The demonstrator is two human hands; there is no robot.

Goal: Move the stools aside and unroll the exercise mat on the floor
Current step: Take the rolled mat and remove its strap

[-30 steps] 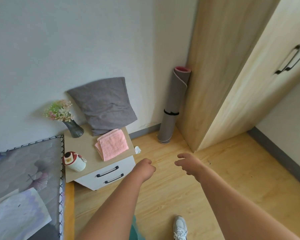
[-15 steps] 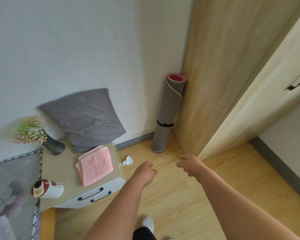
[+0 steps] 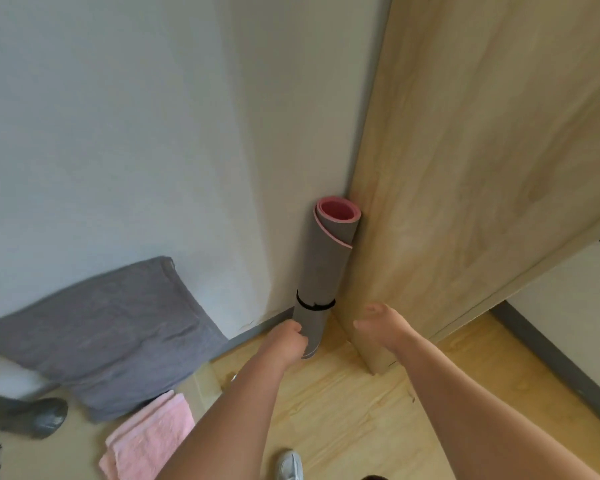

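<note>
Two grips near the rolled exercise mat (image 3: 323,271): left grip (image 3: 286,341) curled at its lower left edge, hold impossible to tell; right grip (image 3: 378,323) loosely curled, empty, just right. The mat stands upright against the wardrobe side (image 3: 465,168), grey pillow (image 3: 111,323) leftward.

A single wide-angle camera, worn on the person's head, looks forward and steeply down into a room corner. The left hand (image 3: 286,341) and right hand (image 3: 378,323) reach in from the bottom edge to mid-frame, near the lens. The mat (image 3: 323,271) stands rolled at centre, slightly farther off. The wall (image 3: 118,133) fills the upper left, the wardrobe (image 3: 482,168) the upper right, the floor (image 3: 361,427) the lower right.
</note>
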